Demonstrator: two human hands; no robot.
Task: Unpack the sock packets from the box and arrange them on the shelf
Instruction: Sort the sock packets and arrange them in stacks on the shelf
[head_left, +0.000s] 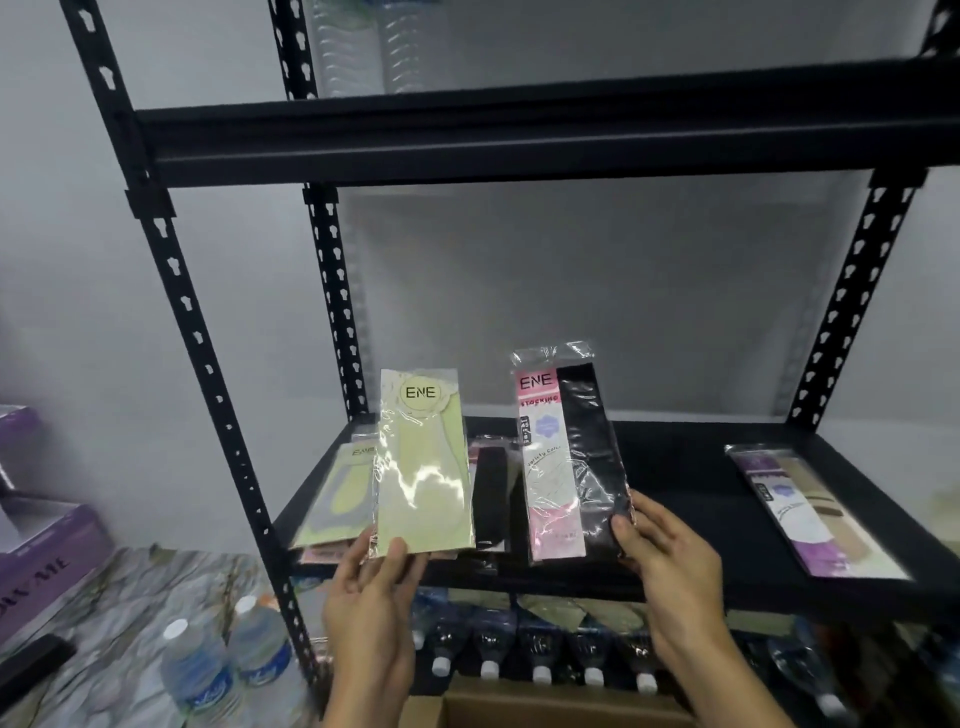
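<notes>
My left hand (371, 597) grips the bottom of a pale green ENE sock packet (423, 467), held upright over the front left of the black shelf (675, 462). My right hand (670, 561) pinches the lower edge of a pink-and-black ENE stocking packet (569, 457), also upright above the shelf. Flat on the shelf lie another green packet (337, 493), a black packet (491, 493) between the two held ones, and a purple-and-beige packet (810, 514) at the right. The cardboard box (519, 709) shows at the bottom edge.
Black perforated uprights (208, 374) frame the rack, with an upper shelf beam (519, 135) overhead. Water bottles (540, 654) lie on the level below; two more bottles (223, 660) stand on the marbled floor at left. Purple boxes (47, 551) sit far left.
</notes>
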